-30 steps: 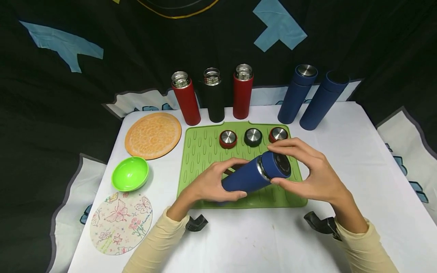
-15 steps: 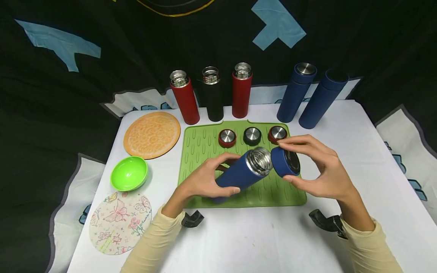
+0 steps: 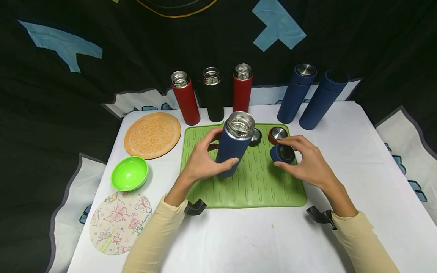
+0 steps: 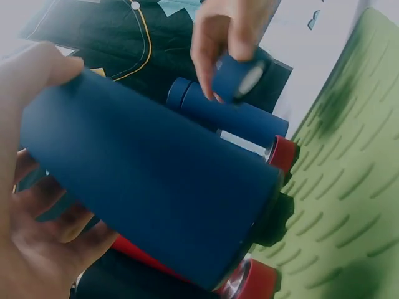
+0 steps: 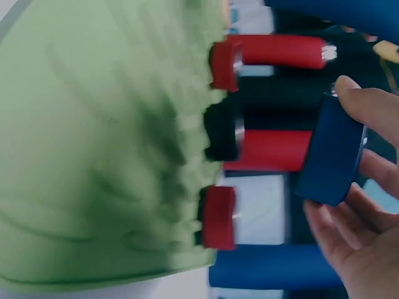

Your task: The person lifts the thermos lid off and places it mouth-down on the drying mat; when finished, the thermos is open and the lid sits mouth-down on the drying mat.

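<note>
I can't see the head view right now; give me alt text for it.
Above a green mat, a person's left hand grips an open blue bottle and the right hand pinches a blue cap, apart from it. Behind the mat stand two red bottles and a black bottle, all open, and two closed blue bottles; a green bowl sits at left.

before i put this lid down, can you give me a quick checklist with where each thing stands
1. Left grip firmly round the blue bottle: ok, thumb and fingers wrap its sides.
2. Right grip on the blue lid: ok, pinched at its rim.
3. Bottle's mouth covered: not ok, it is open.
4. Bare space on the green mat in front of the small lids: ok.
5. Blue lid apart from the nearest red lid: ok, by the right wrist view.
6. Bottle's base resting on the mat: cannot tell.
</note>
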A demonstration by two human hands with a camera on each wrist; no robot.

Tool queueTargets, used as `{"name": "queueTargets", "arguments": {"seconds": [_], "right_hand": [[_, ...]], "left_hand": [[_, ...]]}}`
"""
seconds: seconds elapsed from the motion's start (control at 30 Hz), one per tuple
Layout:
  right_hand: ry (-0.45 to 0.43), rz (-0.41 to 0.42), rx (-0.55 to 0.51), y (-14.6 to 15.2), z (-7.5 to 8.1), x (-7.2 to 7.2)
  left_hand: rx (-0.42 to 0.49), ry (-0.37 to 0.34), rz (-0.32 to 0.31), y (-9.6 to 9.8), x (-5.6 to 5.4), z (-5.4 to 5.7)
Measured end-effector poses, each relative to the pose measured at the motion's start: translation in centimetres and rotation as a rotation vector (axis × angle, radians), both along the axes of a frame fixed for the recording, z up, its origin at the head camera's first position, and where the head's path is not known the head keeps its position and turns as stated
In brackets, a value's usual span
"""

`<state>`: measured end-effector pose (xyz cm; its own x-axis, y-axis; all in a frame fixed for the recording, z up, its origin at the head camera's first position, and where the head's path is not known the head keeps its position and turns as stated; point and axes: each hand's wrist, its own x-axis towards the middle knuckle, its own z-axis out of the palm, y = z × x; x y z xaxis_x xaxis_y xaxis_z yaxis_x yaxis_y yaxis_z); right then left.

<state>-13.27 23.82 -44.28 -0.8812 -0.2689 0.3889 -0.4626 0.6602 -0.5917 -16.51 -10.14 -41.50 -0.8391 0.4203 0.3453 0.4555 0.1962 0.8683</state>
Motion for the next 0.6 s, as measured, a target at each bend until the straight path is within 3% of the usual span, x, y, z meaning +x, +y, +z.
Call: {"name": "queueTargets", "arguments": {"seconds": [0.23,0.4,0.6], "right_hand": [[-0.055,-0.014,0.021,0.3,-2.8,-2.2],[-0.098,-0.025,0.062,0.5,-4.1,-2.9],[-0.117,-0.034,0.087,0.7,-5.2,-3.0]], "left_hand": [[0.059,0.004,0.055,1.8,-1.7,0.3],[0.127,0.012,0.052,3.7,-3.2,0.5],[0.084,0.031,0.083,5.8,-5.1,0.8]]}}
